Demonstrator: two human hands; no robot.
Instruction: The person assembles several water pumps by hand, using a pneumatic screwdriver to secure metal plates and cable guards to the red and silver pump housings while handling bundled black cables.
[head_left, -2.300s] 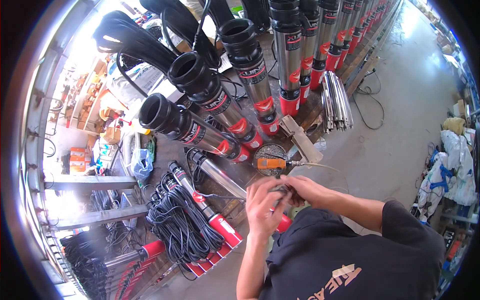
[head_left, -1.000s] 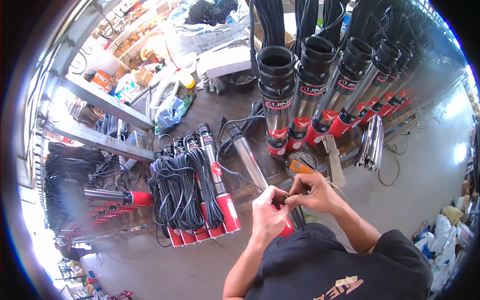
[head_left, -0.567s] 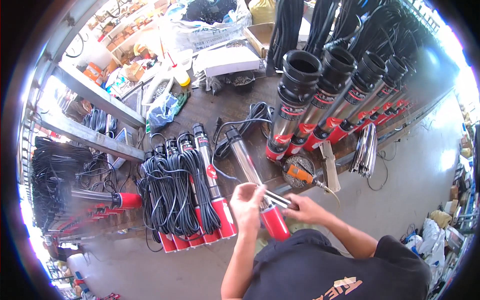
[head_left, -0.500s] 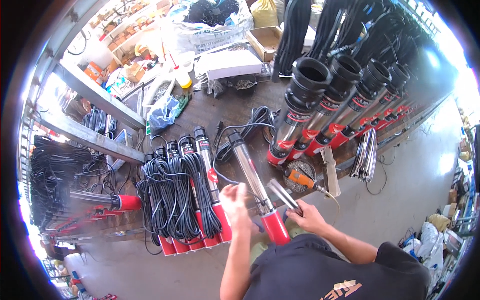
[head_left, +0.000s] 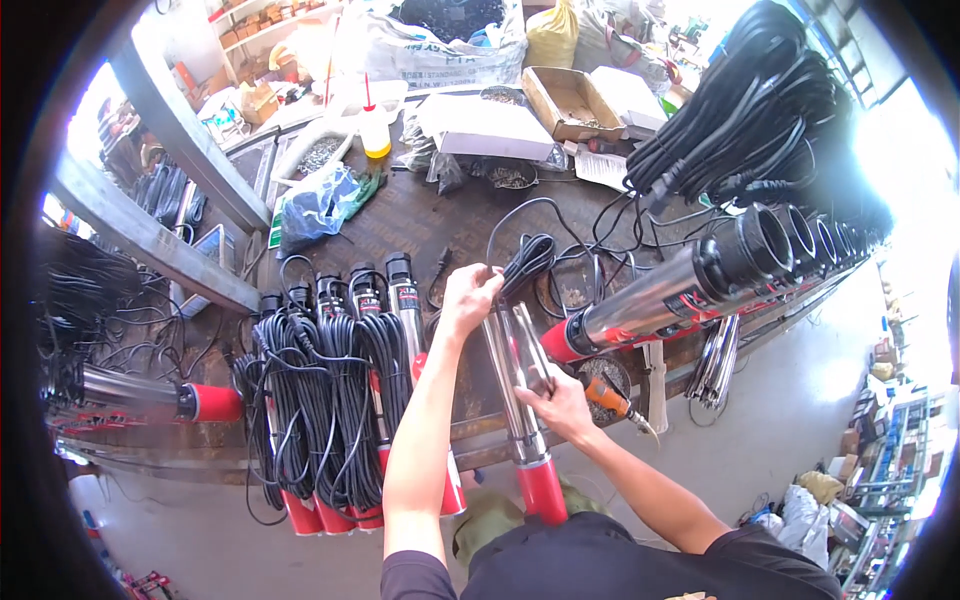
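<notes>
A submersible pump (head_left: pixel 510 405) with a steel barrel and a red end lies in front of me, its red end toward my body. My left hand (head_left: pixel 472 298) is at the pump's far end, fingers pinched on a black cable (head_left: pixel 493 240) that loops up and right. The pump's top is mostly hidden behind that hand. In my right hand (head_left: pixel 560 402) is a slim steel strip (head_left: pixel 530 338), slanting along the right side of the barrel. A bundle of coiled cable (head_left: pixel 528 262) lies just beyond the pump.
Left of me, several pumps (head_left: pixel 403 300) lie side by side under coiled black cables (head_left: pixel 325 400). More large pumps (head_left: pixel 660 290) lean at right. An orange power tool (head_left: pixel 606 396) rests near a bundle of steel strips (head_left: pixel 715 360). Farther back stand a yellow bottle (head_left: pixel 374 135) and a cardboard box (head_left: pixel 568 105).
My left hand has moved up to the pump's far end and closed on the cable. My right hand has brought the steel strip up and left against the barrel. The view has shifted.
</notes>
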